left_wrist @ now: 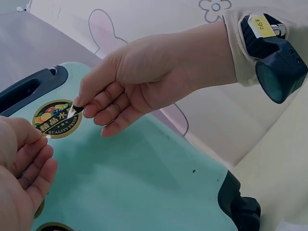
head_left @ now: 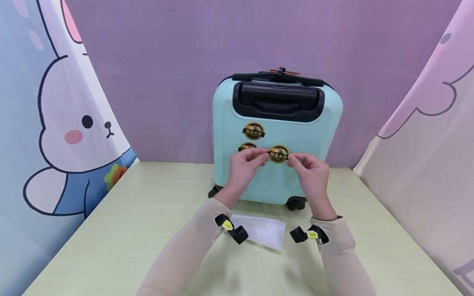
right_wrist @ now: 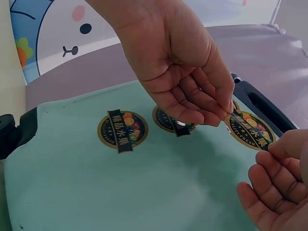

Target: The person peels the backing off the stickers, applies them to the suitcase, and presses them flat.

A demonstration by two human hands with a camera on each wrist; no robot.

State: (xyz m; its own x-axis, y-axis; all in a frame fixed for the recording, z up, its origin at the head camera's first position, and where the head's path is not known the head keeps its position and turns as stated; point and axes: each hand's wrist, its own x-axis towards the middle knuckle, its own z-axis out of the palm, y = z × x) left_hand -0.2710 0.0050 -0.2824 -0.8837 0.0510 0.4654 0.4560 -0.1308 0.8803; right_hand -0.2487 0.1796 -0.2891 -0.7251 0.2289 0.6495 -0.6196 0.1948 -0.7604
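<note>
Between my two hands a round black-and-gold fruit sticker (head_left: pixel 278 153) is stretched flat in front of the upright light-blue suitcase (head_left: pixel 266 187). My left hand (head_left: pixel 245 168) pinches the left end of its banner with thumb and forefinger. At the opposite end, my right hand (head_left: pixel 312 172) pinches the banner tip the same way. One matching sticker (head_left: pixel 253 131) is stuck just below the handle recess. Another sticker (head_left: pixel 247 146) shows partly above my left hand. The right wrist view reveals a further sticker (right_wrist: pixel 122 131) lower on the shell, which my left hand hides in the head view.
A white sheet of paper (head_left: pixel 264 232) lies on the pale table (head_left: pixel 163 230) below my forearms. Black wheels (head_left: pixel 296 202) stand at the suitcase's base. A purple cloth (head_left: pixel 159 82) hangs behind, with printed curtains (head_left: pixel 418 164) on both sides.
</note>
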